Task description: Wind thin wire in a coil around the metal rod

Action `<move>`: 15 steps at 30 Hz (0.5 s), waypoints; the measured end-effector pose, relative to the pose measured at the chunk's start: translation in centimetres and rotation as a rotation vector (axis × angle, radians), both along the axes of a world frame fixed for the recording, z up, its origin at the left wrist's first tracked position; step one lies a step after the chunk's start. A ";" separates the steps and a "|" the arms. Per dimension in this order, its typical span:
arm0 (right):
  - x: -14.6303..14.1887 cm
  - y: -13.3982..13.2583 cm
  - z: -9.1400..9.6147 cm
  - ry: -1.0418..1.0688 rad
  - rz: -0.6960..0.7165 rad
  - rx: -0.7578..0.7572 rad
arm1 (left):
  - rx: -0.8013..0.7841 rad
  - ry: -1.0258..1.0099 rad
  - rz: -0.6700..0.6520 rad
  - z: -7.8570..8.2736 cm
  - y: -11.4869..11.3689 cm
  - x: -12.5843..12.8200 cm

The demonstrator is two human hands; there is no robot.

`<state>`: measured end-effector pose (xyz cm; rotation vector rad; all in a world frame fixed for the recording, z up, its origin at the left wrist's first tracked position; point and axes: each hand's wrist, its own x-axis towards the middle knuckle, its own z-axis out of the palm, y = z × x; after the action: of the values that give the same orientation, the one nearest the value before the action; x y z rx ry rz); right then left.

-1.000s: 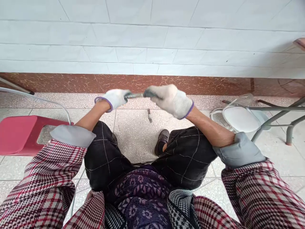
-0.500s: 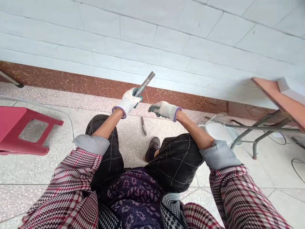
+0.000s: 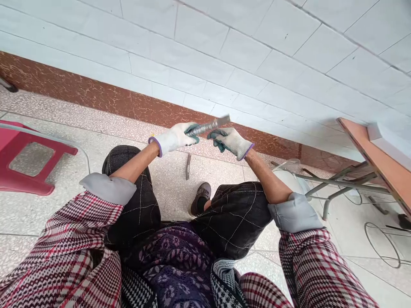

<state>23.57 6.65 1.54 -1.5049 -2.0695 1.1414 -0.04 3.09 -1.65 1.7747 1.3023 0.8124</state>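
My left hand [image 3: 186, 136], in a white knit glove with green-grey coated fingers, is closed around a short metal rod [image 3: 208, 127]. The rod's middle looks silvery and ribbed, as if wound with wire, and its plain grey end points up to the right, slightly blurred. Just below that end is my right hand [image 3: 228, 140], gloved the same way, its fingers curled together. Whatever those fingers may pinch is too small to make out. On the floor below lies a narrow dark metal strip [image 3: 188, 166].
A red plastic stool [image 3: 35, 156] stands at the left, with a pale hose crossing it. To the right are a brown board [image 3: 375, 149] on grey metal legs, a whitish round object [image 3: 289, 177] and loops of wire [image 3: 382, 246]. Ahead rises a tiled wall [image 3: 192, 47].
The rod has swung from steeply upright to nearly level, its end now above my right hand. My right hand has moved slightly right and its fingers have curled. The view has shifted a little.
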 end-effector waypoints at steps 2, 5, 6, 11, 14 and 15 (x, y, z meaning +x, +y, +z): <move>-1.0 -0.9 0.0 -0.024 0.055 0.022 | -0.062 -0.213 0.070 0.5 0.0 0.3; -3.1 -2.4 0.7 -0.143 0.161 0.075 | -0.084 -0.273 0.183 1.0 -0.1 0.6; -3.7 -2.9 1.0 -0.179 0.192 0.087 | -0.059 -0.199 0.217 1.1 -0.1 0.5; -4.6 -3.3 2.5 -0.275 0.206 0.139 | 0.175 0.563 0.171 0.0 0.7 -0.5; -3.6 -2.0 2.9 -0.324 0.148 0.215 | 0.256 0.820 0.012 -1.5 1.3 -1.1; -3.1 -1.5 2.9 -0.321 0.124 0.215 | 0.248 0.770 -0.024 -1.9 1.3 -1.1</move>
<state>20.45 5.18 4.47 -1.5528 -2.4369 0.7222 -1.13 4.41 -3.59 2.4269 1.6977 0.2671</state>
